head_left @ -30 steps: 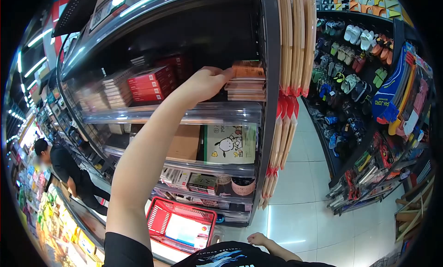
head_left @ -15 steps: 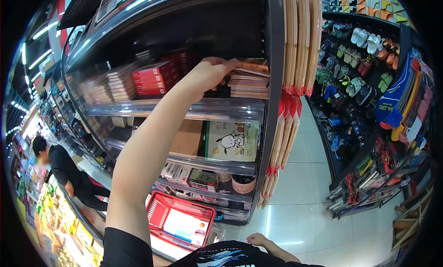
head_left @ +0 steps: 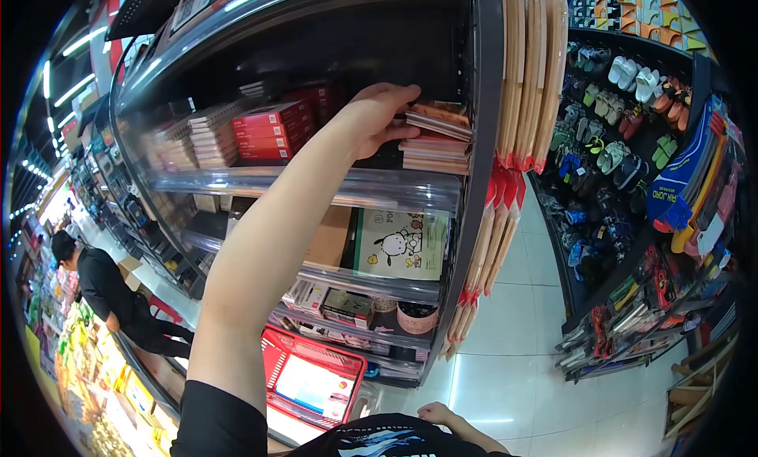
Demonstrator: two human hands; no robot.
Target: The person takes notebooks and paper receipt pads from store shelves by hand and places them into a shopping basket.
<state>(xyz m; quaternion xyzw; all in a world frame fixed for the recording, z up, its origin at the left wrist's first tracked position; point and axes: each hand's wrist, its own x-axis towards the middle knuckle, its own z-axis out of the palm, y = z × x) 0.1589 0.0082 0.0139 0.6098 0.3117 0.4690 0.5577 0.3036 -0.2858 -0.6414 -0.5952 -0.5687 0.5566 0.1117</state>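
Note:
My left hand [head_left: 380,119] reaches to the right end of an upper shelf. Its thumb and fingers close around the left edge of the upper notebooks [head_left: 439,120] in a small stack. These upper ones tilt, their left side raised above the lower notebooks [head_left: 434,155], which lie flat. Down by my body, my right hand [head_left: 433,412] is loosely curled, with nothing visible in it.
Red boxes [head_left: 268,131] and more stacked notebooks [head_left: 213,137] share the shelf. Below are a notebook with a cartoon dog [head_left: 401,244] and a red shopping basket [head_left: 359,370]. Wrapped packs [head_left: 525,70] hang on the shelf's side. A person [head_left: 103,283] stands left; slippers [head_left: 620,70] hang right.
My left hand has shifted from the top of the stack to its left edge, and the upper notebooks now tilt up. The view has shifted slightly. My right hand stays low.

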